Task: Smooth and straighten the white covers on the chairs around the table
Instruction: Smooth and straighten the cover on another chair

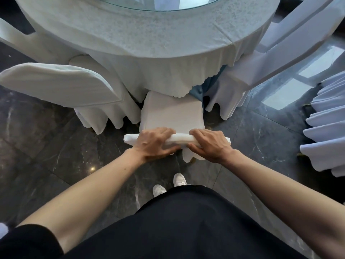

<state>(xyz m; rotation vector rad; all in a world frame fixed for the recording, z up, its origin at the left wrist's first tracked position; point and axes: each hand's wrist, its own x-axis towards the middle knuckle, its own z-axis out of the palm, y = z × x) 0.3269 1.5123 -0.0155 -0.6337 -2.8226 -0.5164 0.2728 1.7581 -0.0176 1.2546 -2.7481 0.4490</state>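
At the near chair's back: my left hand point(155, 143) and right hand point(211, 144) grip the white cover point(182, 140) along its top edge, fingers curled over, thumbs on the near side.
Cover: spans between both hands.
Seat point(171, 113): just beyond, its far edge under the tablecloth point(149, 43).
Neighbours: left chair point(56, 85) and right chair point(280, 53), both covered.

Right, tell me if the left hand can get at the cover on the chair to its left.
Probably yes. The left hand grips the back of the middle chair, but only open floor lies between it and the neighbouring chair; letting go and reaching sideways should do.
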